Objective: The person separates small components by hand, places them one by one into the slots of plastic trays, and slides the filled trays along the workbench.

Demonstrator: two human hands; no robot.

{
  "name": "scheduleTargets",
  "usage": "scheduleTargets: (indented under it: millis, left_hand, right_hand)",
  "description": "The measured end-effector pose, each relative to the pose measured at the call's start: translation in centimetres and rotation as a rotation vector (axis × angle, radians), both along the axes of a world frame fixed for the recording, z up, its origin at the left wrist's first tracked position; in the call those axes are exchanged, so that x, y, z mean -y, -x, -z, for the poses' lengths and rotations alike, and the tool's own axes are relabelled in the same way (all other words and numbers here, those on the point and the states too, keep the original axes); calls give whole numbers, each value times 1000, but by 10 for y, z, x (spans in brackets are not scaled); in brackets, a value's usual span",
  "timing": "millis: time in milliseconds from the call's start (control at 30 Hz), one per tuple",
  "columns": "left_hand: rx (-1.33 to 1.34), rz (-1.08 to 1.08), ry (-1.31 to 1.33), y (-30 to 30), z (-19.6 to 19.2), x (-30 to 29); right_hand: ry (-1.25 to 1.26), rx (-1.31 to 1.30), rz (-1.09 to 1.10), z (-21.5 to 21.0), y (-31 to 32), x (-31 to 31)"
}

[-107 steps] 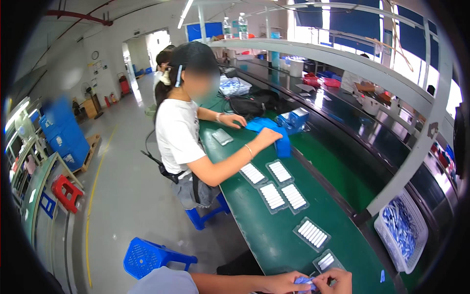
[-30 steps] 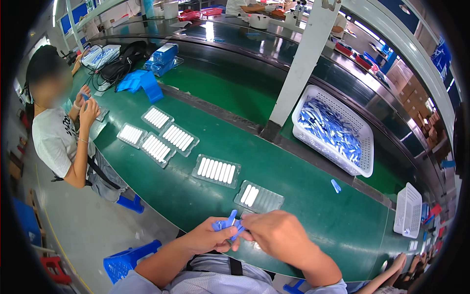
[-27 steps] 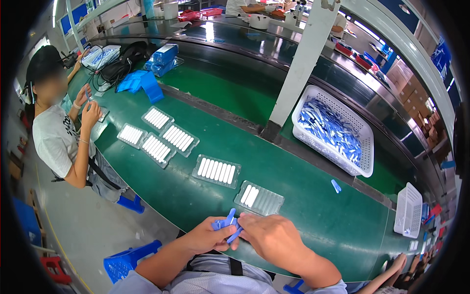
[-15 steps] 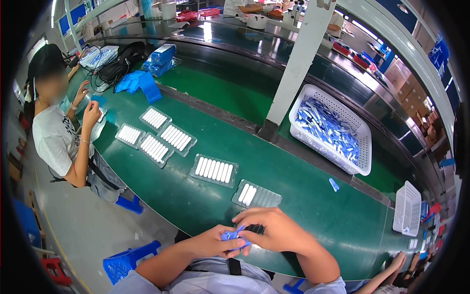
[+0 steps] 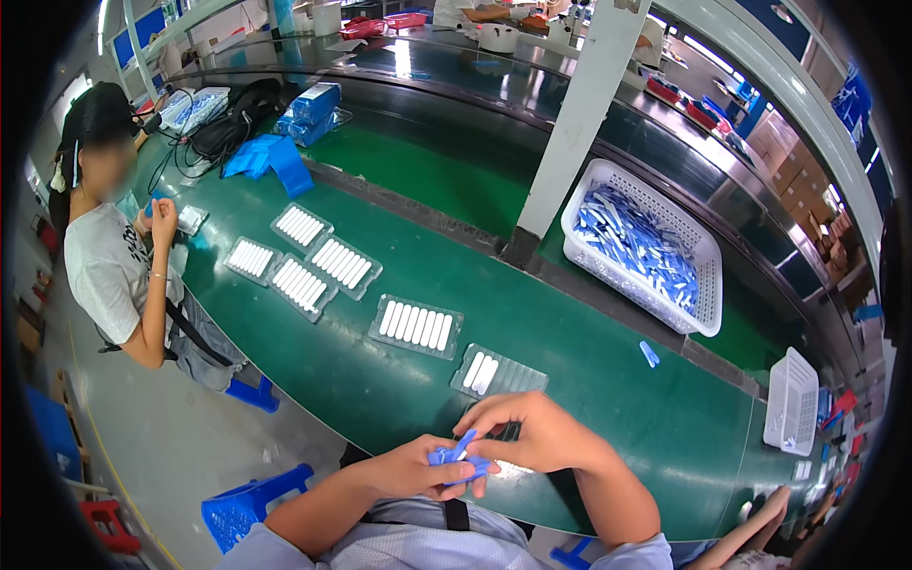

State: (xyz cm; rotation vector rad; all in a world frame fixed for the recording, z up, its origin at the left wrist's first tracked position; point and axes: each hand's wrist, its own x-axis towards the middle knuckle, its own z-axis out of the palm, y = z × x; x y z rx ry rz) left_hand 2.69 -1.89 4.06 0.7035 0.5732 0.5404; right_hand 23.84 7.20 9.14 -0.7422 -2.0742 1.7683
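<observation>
Close to my body, above the table's near edge, my left hand (image 5: 418, 467) is closed around several slim blue pieces (image 5: 446, 458). My right hand (image 5: 537, 432) meets it from the right, with thumb and index finger pinching the upright end of one blue strip (image 5: 465, 443). What lies under my right palm is mostly hidden. Just beyond my hands rests a clear plastic tray (image 5: 522, 380) with a few white rounded sticks at its left end and unfilled slots on its right. Farther left lies another clear tray (image 5: 416, 326) lined with several white sticks.
Several more filled trays (image 5: 302, 285) lie left on the green table (image 5: 589, 399). A white basket (image 5: 703, 285) of blue-and-white pieces stands back right, past a post (image 5: 579, 123). One loose blue piece (image 5: 649, 353) lies before it. A co-worker (image 5: 109, 247) sits at left.
My right thumb has drawn back from the bundle, and one blue strip now sticks up between the right fingertips. My left hand stays put. The co-worker's hands have moved left, off the tray there.
</observation>
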Motion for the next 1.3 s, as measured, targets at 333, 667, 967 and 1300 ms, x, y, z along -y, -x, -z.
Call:
scheduleTargets:
  millis: [333,667,967,1300]
  left_hand:
    - [-62,88,-47,8,10,-3]
    - [31,-10,-33,5,3,-2]
    - [33,-75,-56,5,4,2]
    - [-31,-7,-75,0,-3,4]
  right_hand:
    - [-185,108,-44,-10,7,10]
    - [-151,16,165,-14,12,12]
    - [-280,38,59,-10,12,14]
    - [-17,0,-94,1,4,5]
